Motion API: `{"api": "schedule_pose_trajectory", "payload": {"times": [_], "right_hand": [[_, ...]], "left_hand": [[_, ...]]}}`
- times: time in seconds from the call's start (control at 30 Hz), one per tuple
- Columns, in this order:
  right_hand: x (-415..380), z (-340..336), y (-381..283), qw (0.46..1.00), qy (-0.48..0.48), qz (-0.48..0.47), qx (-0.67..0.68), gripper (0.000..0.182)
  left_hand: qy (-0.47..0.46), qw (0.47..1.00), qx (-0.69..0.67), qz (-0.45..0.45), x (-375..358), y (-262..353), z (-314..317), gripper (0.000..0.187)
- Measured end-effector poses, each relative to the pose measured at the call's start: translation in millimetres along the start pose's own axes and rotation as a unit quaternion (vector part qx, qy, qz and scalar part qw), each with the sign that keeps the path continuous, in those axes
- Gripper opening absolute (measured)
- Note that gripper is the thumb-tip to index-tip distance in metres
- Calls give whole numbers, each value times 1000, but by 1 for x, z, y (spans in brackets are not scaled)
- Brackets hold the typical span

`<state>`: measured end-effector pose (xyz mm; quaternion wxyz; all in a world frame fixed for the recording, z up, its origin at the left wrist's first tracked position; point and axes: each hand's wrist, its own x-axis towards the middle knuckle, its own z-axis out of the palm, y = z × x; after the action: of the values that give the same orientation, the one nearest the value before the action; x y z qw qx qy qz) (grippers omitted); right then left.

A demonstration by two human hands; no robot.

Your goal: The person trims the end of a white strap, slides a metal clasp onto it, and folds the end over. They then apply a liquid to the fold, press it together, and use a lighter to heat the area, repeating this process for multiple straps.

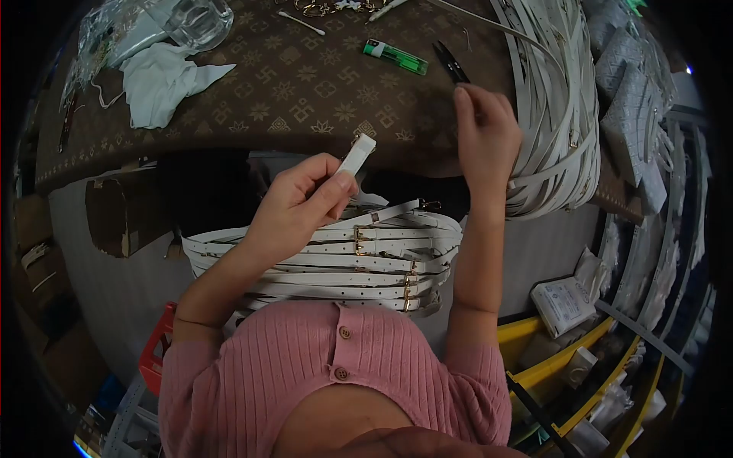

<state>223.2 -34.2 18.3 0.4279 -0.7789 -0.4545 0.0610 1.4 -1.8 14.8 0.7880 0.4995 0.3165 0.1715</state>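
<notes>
My left hand (309, 200) is closed around the end of a white strap (357, 155), which points up past the thumb with a bit of gold metal at its tip. Over the table, my right hand (489, 126) has its fingers closed at the near end of dark thread snips (450, 62), whose blades point away. Left of the snips lies a green lighter (395, 57). Below my left hand, a bundle of white straps (336, 263) with gold buckles and punched holes rests in front of my body.
The patterned brown tablecloth (298, 99) covers the table. A large pile of white straps (561, 114) hangs over its right side. At the left are a white cloth (156, 84) and a glass jar (200, 23). A cotton swab (301, 23) lies farther back. Yellow-edged shelving (573, 420) stands lower right.
</notes>
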Motion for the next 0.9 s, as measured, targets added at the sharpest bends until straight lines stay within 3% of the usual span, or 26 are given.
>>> {"api": "schedule_pose_trajectory", "payload": {"times": [0.03, 0.1, 0.13, 0.3, 0.4, 0.43, 0.47, 0.6, 0.67, 0.8, 0.9], "right_hand": [[12, 5, 8, 1000, -5, -3, 4, 15], [29, 17, 29, 962, 35, -154, -223, 19], [32, 21, 34, 951, 34, -175, -251, 21], [31, 21, 36, 931, 32, -182, -313, 13], [20, 12, 28, 963, 50, -122, -237, 12], [10, 9, 19, 998, 17, -32, -56, 13], [-1, 5, 9, 990, -17, 62, 128, 14], [-39, -7, -25, 963, -101, 103, 228, 16], [-50, -9, -33, 979, -111, -142, 94, 21], [-68, -9, -44, 958, -149, -242, -39, 36], [-72, -6, -43, 952, -143, -266, -43, 39]], "left_hand": [[7, 1000, 0, 1, -1, 0, -2, 15], [-8, 999, -31, -10, -4, 1, -6, 15], [3, 999, -31, -9, -6, 2, -7, 15], [-14, 998, -57, -3, -12, 5, -8, 13], [-12, 999, -36, -3, -13, 7, -9, 13], [-11, 999, -37, -4, -13, 8, -9, 13], [-19, 999, -39, -13, -13, 10, -9, 12], [-46, 996, -62, -39, -13, 12, -13, 14], [-38, 997, -63, -33, -13, 12, -12, 15], [-11, 997, -81, -8, -14, 10, -12, 16], [7, 997, -65, -27, -15, 10, -12, 16]]}}
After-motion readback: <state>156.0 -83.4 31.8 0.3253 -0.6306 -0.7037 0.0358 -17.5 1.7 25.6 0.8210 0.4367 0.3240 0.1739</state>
